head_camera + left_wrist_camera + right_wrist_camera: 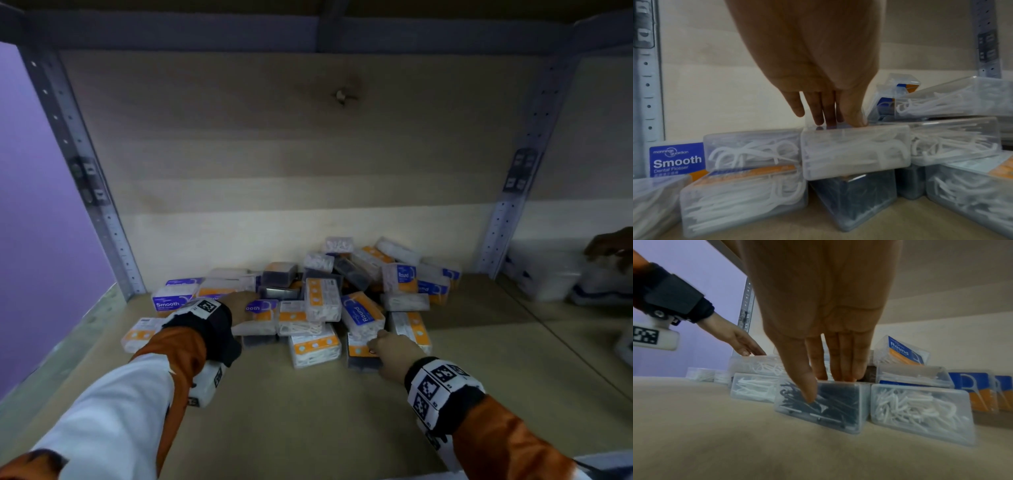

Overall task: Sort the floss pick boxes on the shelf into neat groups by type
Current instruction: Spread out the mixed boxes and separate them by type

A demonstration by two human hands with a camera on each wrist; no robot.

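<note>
A loose heap of clear floss pick boxes [322, 294] lies at the back of the wooden shelf [308, 418]: blue-and-orange "Smooth" boxes [168, 303] [677, 160], "Round" boxes [361, 313] [900, 352], and some holding dark picks. My left hand [248, 301] [830, 118] [748, 348] reaches over the heap's left side, straight fingertips touching the lid of a white-pick box [855, 151]. My right hand [376, 342] [826, 386] pinches a dark-pick box [361, 358] [838, 404] at the heap's front, thumb on its near wall, fingers over its top far edge.
Perforated metal uprights [102, 212] [513, 205] frame the bay, with a wooden back panel [274, 154] behind. Bare shelf board lies in front of the heap. In the bay to the right, another person's hand [613, 246] is over white packs [548, 274].
</note>
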